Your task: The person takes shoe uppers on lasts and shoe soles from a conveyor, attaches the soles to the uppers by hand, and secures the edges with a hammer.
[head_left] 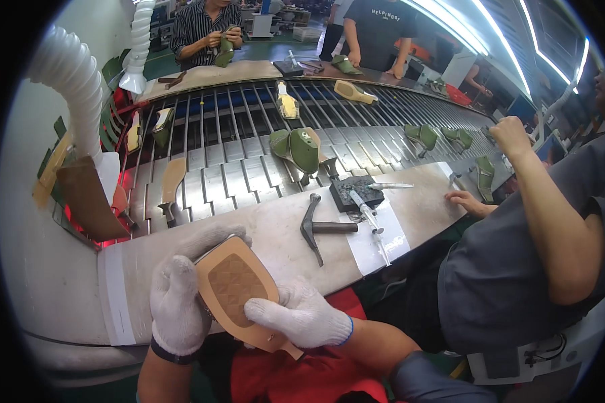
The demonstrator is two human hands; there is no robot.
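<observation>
left hand (179, 295) and right hand (308, 312), both gloved, grip the sole (238, 285) between them by the bench (269, 228) (right thumb on its face); its long axis slants from far left to a narrow end near right.

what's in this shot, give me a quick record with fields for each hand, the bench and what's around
left hand: white glove, supporting the left side of a tan shoe sole
right hand: white glove, thumb across the sole's face
sole detail: brown checked forefoot panel
bench: claw hammer; black block with syringes
conveyor: metal rollers and slats, carrying green shoes
right side: co-worker in grey shirt, one fist raised
</observation>
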